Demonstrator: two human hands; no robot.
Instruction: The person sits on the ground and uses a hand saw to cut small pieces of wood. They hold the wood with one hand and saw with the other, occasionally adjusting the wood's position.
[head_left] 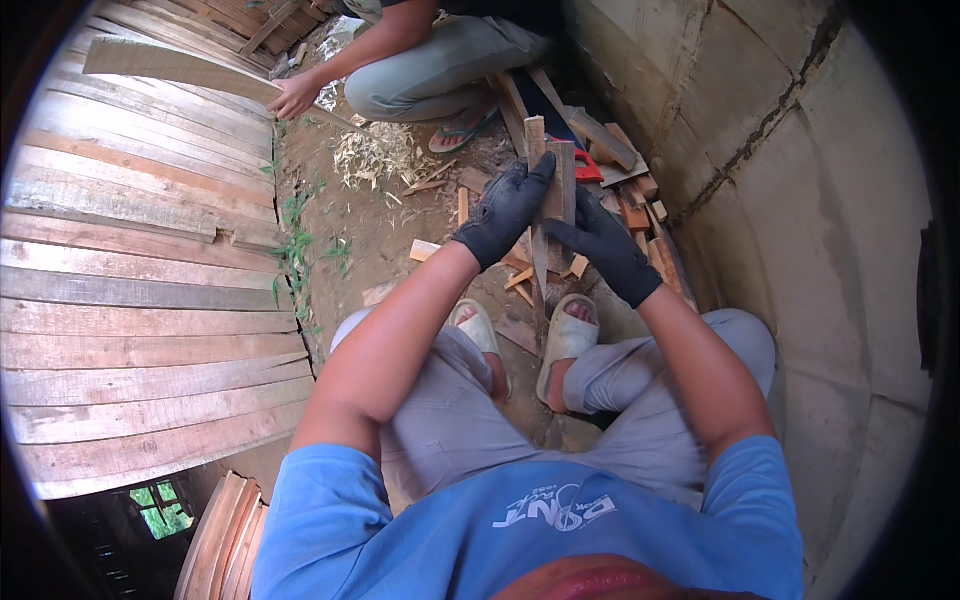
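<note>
Both my hands wear black gloves and are raised in front of my knees. A long narrow wooden strip [536,140] stands nearly upright between them, its lower end tapering down toward my feet. Alongside it is a shorter, wider piece of wood [562,155]. My left hand [506,210] is closed round the strip from the left, with the thumb laid across it. From the right, my right hand [608,248] grips the shorter piece, its thumb pointing left across the wood. Some fingers of both hands are hidden behind the pieces.
A handsaw with a red handle [588,168] lies beyond my hands, among wood offcuts [635,215]. The concrete wall [790,200] rises on the right. Wooden planks [150,320] cover the left side. Ahead, a squatting person's hand [296,95] holds a long board [180,66] near wood shavings [385,158].
</note>
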